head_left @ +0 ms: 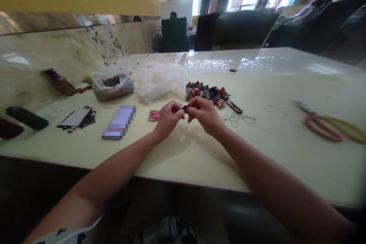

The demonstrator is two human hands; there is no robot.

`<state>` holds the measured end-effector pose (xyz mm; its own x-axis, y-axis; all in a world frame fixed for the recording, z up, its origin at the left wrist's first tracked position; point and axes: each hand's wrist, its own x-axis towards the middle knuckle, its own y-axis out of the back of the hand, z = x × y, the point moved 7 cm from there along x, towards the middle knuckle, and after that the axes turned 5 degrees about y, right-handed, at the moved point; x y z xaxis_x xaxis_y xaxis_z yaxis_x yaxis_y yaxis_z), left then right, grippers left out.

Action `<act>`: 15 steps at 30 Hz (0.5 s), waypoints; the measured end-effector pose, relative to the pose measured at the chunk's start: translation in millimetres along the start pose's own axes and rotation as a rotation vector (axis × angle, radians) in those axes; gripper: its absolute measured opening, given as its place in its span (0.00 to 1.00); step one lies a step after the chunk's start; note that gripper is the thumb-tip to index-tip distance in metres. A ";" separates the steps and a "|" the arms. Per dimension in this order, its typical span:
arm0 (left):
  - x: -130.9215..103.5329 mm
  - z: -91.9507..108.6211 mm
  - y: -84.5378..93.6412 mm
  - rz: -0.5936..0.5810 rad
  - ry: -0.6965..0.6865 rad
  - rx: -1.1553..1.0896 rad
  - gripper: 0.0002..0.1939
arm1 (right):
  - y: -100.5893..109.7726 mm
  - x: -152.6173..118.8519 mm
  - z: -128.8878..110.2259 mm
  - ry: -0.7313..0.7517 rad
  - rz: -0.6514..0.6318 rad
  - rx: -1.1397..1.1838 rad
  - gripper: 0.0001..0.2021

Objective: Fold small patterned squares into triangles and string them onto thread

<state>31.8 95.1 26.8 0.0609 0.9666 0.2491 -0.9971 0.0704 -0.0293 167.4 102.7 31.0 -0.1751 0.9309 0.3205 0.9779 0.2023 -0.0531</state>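
Note:
A small dark piece of fabric [185,109] is pinched between my two hands above the pale table [183,160]. My left hand [169,117] grips its left side with thumb and fingers pressed together. On the other side my right hand [203,113] pinches it in the same way. Just behind my hands lies a pile of small patterned fabric pieces [207,92], with dark thread snips [235,107] at its right edge. Loose dark thread [238,119] curls to the right of my right hand. Pink fabric pieces [153,115] lie beside my left hand.
White stuffing [161,80] and a plastic bag [113,91] of dark bits stand behind. Leftward are a phone [118,122], patterned cloth pieces [77,118], a dark case [27,118] and a bottle [61,82]. Red-handled scissors [321,127] and a yellow-handled tool [347,126] lie right.

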 end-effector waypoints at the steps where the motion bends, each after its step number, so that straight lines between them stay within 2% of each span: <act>1: 0.4 0.0 1.5 0.018 -0.004 -0.001 0.12 | -1.8 0.5 -0.9 0.022 -0.034 -0.008 0.10; 5: 1.6 0.5 6.6 0.068 -0.016 -0.008 0.14 | -6.2 1.8 -2.1 0.111 -0.121 -0.027 0.10; 10: 1.2 2.3 6.7 0.065 -0.026 -0.011 0.15 | -3.7 3.3 -0.3 0.154 -0.090 -0.072 0.11; 15: 1.6 -2.3 4.8 0.031 0.025 -0.050 0.17 | -0.8 4.7 -2.4 0.153 -0.063 -0.113 0.16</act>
<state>27.2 97.6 24.8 0.0321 0.9743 0.2229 -0.9950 0.0523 -0.0850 166.1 106.1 34.8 -0.2249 0.8586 0.4607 0.9738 0.2148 0.0750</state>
